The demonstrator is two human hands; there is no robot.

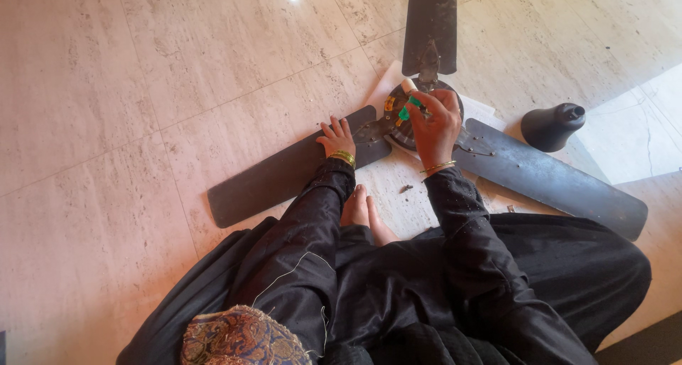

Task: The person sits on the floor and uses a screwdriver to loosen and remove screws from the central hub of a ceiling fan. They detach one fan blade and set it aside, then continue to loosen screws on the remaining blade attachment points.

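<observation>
A dark ceiling fan lies on the tiled floor with its round motor hub (pixel 398 127) in the middle. My left hand (pixel 336 136) rests flat, fingers spread, on the left blade (pixel 277 177) near the hub. My right hand (pixel 435 118) is over the hub and grips a tool with a green handle (pixel 409 108), tip pointing down at the hub. A second blade (pixel 561 180) reaches right and a third blade (pixel 430 24) points away from me. Both wrists wear gold bangles.
A dark bell-shaped fan cover (pixel 553 126) stands on the floor at the right. White paper (pixel 387 81) lies under the hub. A small dark part (pixel 406 189) sits on the floor near my bare foot (pixel 362 212). My black clothing fills the lower frame.
</observation>
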